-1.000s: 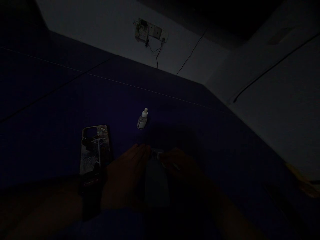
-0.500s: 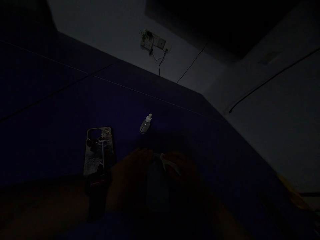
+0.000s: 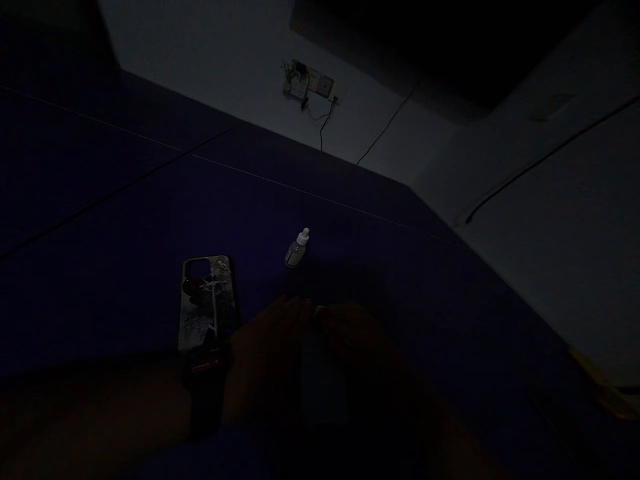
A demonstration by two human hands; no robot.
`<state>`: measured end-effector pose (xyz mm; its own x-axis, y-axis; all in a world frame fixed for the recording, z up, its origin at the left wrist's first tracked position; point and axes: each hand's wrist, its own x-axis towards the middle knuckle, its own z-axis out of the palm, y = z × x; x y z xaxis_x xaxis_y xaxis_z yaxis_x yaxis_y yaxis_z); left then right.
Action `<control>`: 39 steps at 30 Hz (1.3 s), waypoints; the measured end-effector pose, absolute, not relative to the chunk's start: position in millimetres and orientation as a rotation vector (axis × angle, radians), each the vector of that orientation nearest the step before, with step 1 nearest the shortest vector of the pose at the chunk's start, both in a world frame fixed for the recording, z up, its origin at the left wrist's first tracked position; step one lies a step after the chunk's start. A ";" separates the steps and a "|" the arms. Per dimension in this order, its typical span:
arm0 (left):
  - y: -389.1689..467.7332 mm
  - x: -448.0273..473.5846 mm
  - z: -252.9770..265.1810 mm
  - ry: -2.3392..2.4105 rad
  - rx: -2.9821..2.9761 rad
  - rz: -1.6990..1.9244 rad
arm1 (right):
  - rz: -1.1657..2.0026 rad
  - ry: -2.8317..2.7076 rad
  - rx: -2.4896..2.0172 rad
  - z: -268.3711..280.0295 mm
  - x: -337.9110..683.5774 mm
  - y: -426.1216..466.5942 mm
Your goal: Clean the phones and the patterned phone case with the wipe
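The picture is very dark. Between my hands lies a flat grey rectangle [image 3: 324, 383] that looks like a phone. My left hand [image 3: 273, 337], wearing a dark watch [image 3: 206, 383] on its wrist, is curled against the left side of the phone near its far end. My right hand [image 3: 356, 333] is closed over the far right corner, pressing a white cloth or tissue, of which only a small bit [image 3: 320, 309] shows by the fingertips. Much of both hands is lost in shadow.
A patterned phone case [image 3: 207, 303] lies left of my hands on the dark blue surface [image 3: 250, 207]. Beyond them is a small dropper bottle [image 3: 296, 252] with a white top. Sockets [image 3: 313, 81] with cables are on the far wall; something yellow [image 3: 600, 383] is at right.
My right hand has closed further over the white cloth, so less of it shows. The whole view has shifted slightly; the case and bottle stay in place.
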<state>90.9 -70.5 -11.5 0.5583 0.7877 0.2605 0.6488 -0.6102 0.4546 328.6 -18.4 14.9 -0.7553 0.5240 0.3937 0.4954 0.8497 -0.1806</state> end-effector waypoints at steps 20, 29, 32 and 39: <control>-71.2 93.0 -16.9 1.212 2.518 0.665 | 0.047 -2.610 -0.715 17.2 325.2 -15.9; -67.7 96.6 -3.2 1.214 2.532 0.556 | 0.017 -2.637 -0.769 15.0 326.0 -15.0; -68.2 95.7 0.0 1.210 2.498 0.527 | -0.013 -2.662 -0.710 13.3 325.6 -13.5; -69.6 94.3 -3.3 1.213 2.482 0.644 | 0.002 -2.668 -0.710 14.5 327.8 -12.9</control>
<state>94.3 -69.6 -3.3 0.5422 0.7992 0.2593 0.6626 -0.5965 0.4528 327.8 -12.9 14.5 -0.8009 0.4795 0.3586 0.4791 0.8725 -0.0966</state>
